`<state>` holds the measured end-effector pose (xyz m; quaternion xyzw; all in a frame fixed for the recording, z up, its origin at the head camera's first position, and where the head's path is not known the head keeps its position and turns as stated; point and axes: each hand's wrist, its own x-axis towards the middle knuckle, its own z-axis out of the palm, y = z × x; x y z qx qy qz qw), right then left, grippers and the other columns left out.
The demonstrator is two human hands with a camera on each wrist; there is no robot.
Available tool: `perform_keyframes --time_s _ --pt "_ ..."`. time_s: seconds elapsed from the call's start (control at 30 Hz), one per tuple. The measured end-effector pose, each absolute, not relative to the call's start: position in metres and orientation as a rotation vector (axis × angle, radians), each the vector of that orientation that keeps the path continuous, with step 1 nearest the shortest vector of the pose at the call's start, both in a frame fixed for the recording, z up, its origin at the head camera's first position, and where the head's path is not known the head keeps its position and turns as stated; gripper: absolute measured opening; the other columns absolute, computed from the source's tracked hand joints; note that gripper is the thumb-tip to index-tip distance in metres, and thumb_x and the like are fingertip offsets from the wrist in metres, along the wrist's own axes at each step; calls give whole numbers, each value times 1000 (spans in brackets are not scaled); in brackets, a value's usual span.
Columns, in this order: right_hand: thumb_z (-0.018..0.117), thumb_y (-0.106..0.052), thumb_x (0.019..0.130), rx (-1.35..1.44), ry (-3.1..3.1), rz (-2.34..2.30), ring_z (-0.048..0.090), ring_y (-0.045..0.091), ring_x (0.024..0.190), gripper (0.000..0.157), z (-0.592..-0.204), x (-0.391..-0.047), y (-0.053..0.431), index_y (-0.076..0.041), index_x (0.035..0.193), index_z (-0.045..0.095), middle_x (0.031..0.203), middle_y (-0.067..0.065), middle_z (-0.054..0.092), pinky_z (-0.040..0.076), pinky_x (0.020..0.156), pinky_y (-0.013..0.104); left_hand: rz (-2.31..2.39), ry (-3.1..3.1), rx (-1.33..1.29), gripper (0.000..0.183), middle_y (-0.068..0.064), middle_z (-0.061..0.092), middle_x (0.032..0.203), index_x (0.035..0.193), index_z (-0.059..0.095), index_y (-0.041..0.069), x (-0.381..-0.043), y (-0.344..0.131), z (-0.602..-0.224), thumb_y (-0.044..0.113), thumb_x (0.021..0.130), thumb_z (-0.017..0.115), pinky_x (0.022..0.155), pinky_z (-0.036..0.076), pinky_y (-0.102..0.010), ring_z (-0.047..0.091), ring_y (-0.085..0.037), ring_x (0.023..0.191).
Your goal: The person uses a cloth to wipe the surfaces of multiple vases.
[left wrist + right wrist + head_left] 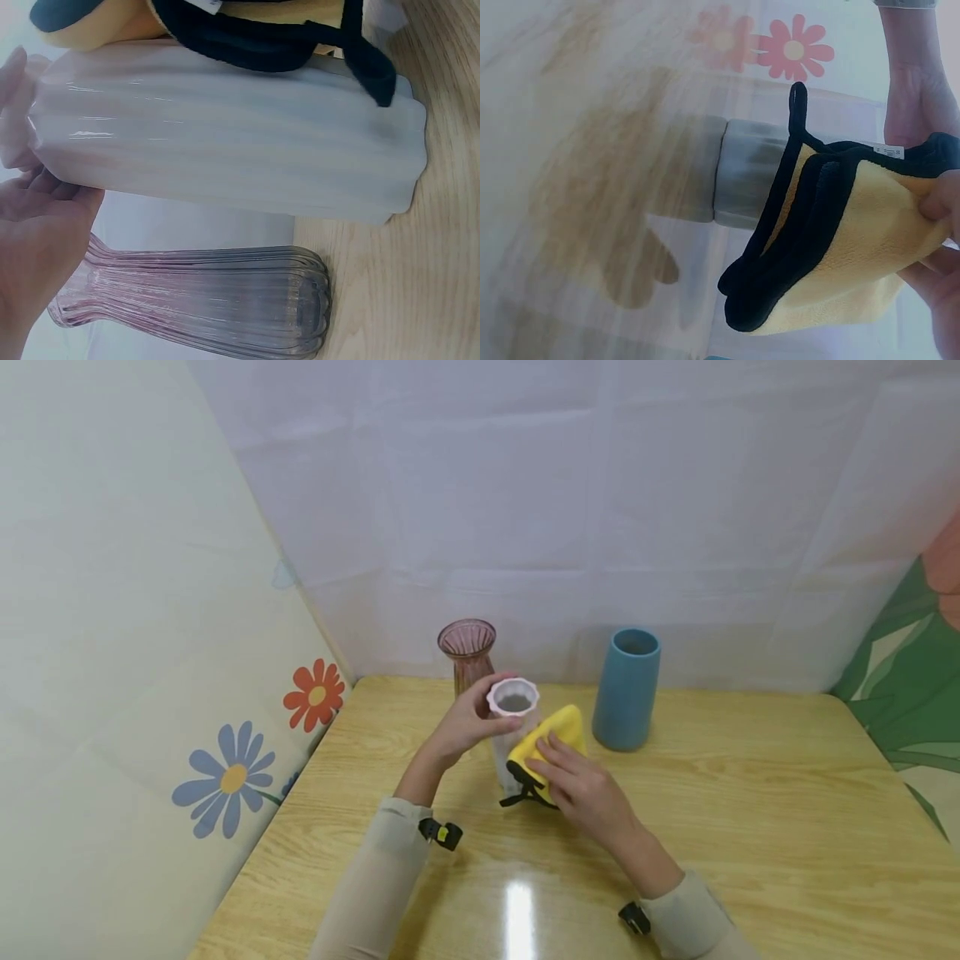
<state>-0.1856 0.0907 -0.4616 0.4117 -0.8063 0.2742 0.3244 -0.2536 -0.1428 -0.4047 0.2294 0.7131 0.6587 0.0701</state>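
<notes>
Near its scalloped rim, a white fluted vase [504, 760] is gripped by my left hand [459, 728], thumb in front and fingers behind. It stands upright, its base at the table. My right hand [592, 795] holds a folded yellow cloth [567, 727] with black edging against the vase's right side. In the right wrist view the cloth [870, 240] hangs in folds, its black loop dangling, and covers part of the vase [754, 169]. The left wrist view shows the glossy vase side [225, 142] below the cloth.
A pink ribbed glass vase [471, 670] stands just behind the left hand, partly hidden by it. To the right stands a matte blue vase [626, 697]. The wooden table [750, 793] meets a white cloth backdrop [487, 502] at the back and a flower-printed sheet [135, 610] at left.
</notes>
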Motion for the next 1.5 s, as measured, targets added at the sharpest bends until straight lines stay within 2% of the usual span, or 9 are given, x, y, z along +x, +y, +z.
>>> perform_keyframes --time_s 0.4,0.87,1.07,1.5 --pt "79 9 76 1098 -2169 718 63 36 122 48 -465 -182 93 -10 120 74 130 16 66 55 93 45 1992 2134 703 73 -17 55 134 150 38 -2 -255 -143 -406 -5 87 74 93 52 -28 58 -22 116" --pt "81 10 74 1136 -2189 678 64 35 121 49 -470 -182 97 -10 118 75 127 15 69 56 91 44 1984 2160 698 71 -17 54 135 148 43 5 -252 -143 -404 -4 85 76 92 54 -31 57 -25 118" --pt "85 10 69 1174 -2165 661 66 37 117 51 -474 -184 99 -9 116 76 124 16 70 57 89 44 1979 2148 688 72 -16 53 136 149 43 7 -253 -143 -406 -4 85 76 93 54 -33 57 -26 120" --pt "87 9 68 1220 -2187 640 65 38 117 52 -475 -185 101 -8 116 75 125 16 70 57 90 44 1948 2186 722 76 -16 52 138 150 40 2 -255 -144 -407 -3 84 78 94 54 -33 55 -26 122"
